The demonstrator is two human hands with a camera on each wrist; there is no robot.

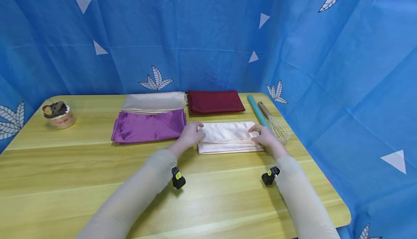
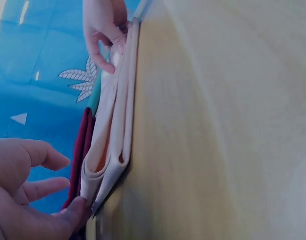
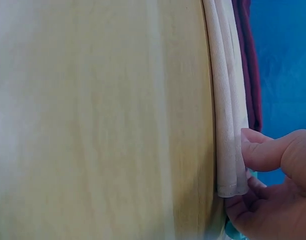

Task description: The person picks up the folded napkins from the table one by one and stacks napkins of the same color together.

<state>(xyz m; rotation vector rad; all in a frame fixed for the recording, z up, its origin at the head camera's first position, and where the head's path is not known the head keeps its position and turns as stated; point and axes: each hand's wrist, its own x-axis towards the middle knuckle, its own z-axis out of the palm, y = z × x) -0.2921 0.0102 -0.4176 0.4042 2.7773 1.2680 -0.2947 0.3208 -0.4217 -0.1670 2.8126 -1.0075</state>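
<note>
A pale cream satin cloth (image 1: 228, 134), folded into a layered rectangle, lies on the table in the head view. At its left end is my left hand (image 1: 192, 135); in the left wrist view, the thumb (image 2: 75, 212) touches the cloth's corner while the other fingers stay extended and apart from it. My right hand (image 1: 266, 137) is at the opposite end. There, in the right wrist view, the thumb (image 3: 262, 150) lies against the cloth's upper layer and the fingers curl around its end edge, pinching it. Some fingertips are hidden behind the cloth.
Left of the cream cloth lies a folded purple cloth (image 1: 150, 127), with a beige cloth (image 1: 154, 101) behind it. A dark red cloth (image 1: 215, 102) is at the back. Right are a teal rod (image 1: 257, 109) and a whisk (image 1: 277, 125). A small potted plant (image 1: 62, 118) stands far left.
</note>
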